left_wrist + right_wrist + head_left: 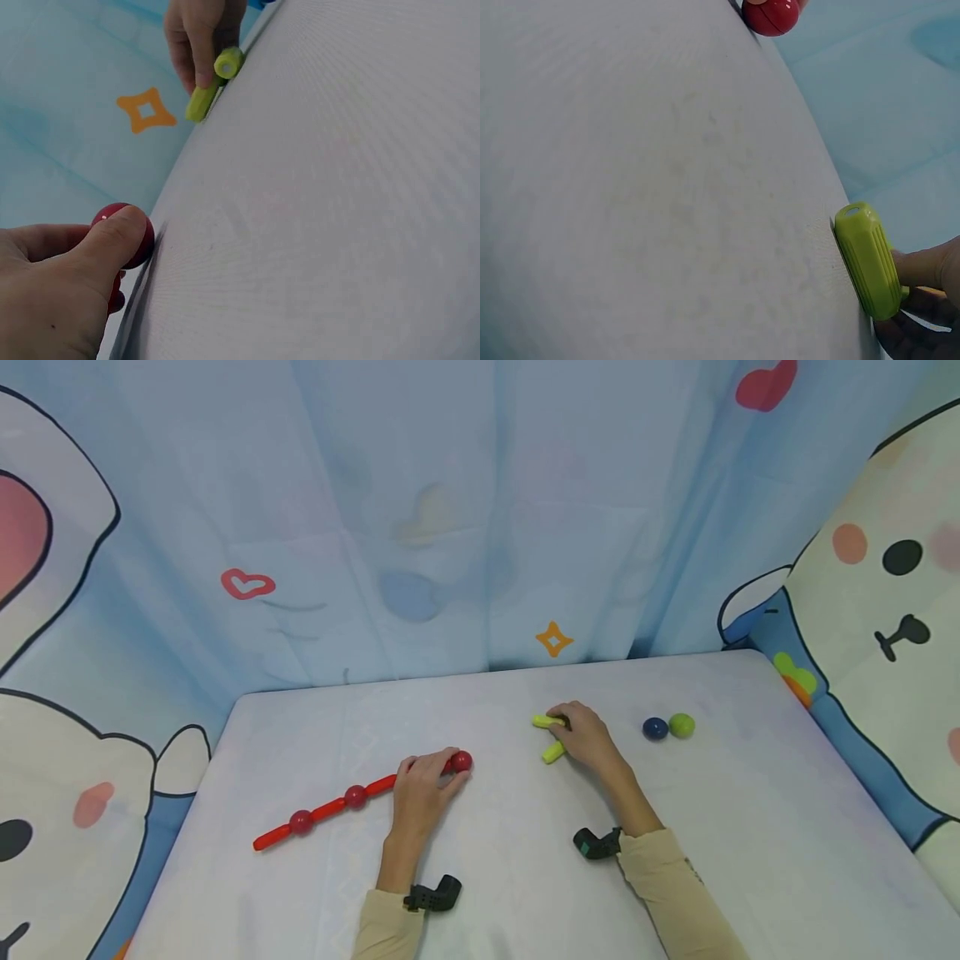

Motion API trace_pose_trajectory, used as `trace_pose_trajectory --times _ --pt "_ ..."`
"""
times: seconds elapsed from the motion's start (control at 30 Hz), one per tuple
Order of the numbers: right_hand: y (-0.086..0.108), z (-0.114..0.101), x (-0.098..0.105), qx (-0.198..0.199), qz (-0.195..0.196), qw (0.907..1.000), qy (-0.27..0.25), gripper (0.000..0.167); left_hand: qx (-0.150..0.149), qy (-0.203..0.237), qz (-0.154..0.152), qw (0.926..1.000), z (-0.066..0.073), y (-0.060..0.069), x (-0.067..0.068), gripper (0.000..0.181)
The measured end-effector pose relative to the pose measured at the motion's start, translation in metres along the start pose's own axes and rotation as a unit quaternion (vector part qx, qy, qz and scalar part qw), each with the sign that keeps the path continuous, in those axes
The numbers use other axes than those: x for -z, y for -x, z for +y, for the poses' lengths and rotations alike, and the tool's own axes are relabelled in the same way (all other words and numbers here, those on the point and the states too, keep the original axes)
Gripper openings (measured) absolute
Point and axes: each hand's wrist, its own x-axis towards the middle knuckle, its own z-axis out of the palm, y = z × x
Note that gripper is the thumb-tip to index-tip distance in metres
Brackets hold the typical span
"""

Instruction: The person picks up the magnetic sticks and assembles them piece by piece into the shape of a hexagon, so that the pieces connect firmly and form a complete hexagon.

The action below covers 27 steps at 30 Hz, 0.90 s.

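Note:
A chain of red rods point(327, 811) and red balls point(356, 796) lies slantwise on the white table. At its right end, my left hand point(423, 789) pinches the end red ball point(142, 244) between thumb and fingers, partly covering the last rod. My right hand point(583, 737) grips a yellow-green rod point(201, 103) at the far middle of the table. A second yellow-green rod point(553, 752) lies nearer, beside the thumb; whether the hand also holds it is hidden. In the right wrist view, a ribbed yellow-green rod point(870, 259) stands before the thumb.
To the right of my right hand, a dark blue ball point(655, 729) and a green ball point(682, 725) sit side by side. Behind the table point(517, 860) hangs a light blue printed curtain point(450, 485). Each wrist carries a black camera point(435, 894).

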Motion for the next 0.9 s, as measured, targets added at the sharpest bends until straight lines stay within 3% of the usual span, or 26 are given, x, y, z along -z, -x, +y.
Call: trace_pose_trajectory --times 0.13,0.2,0.47,0.7,0.9 --pt "0.001 -0.004 -0.002 0.007 0.026 0.9988 -0.04 0.028 -0.012 -0.003 0.005 0.9999 -0.001 0.001 -0.002 0.039" --pt "0.002 -0.009 -0.004 0.029 0.034 0.9969 -0.064 0.027 -0.012 -0.005 0.0 0.9999 -0.001 0.001 -0.002 0.038" --pt "0.006 -0.032 -0.019 0.113 0.01 0.9884 -0.101 0.023 -0.008 -0.01 0.005 0.9999 -0.001 0.0 0.0 0.044" --pt "0.009 -0.041 -0.03 0.096 -0.026 0.9885 -0.114 0.023 -0.011 -0.016 0.012 0.9997 0.001 -0.001 0.002 0.048" --pt "0.011 -0.045 -0.036 0.105 -0.053 0.986 -0.118 0.024 -0.007 -0.019 0.009 0.9998 0.0 0.0 0.001 0.049"
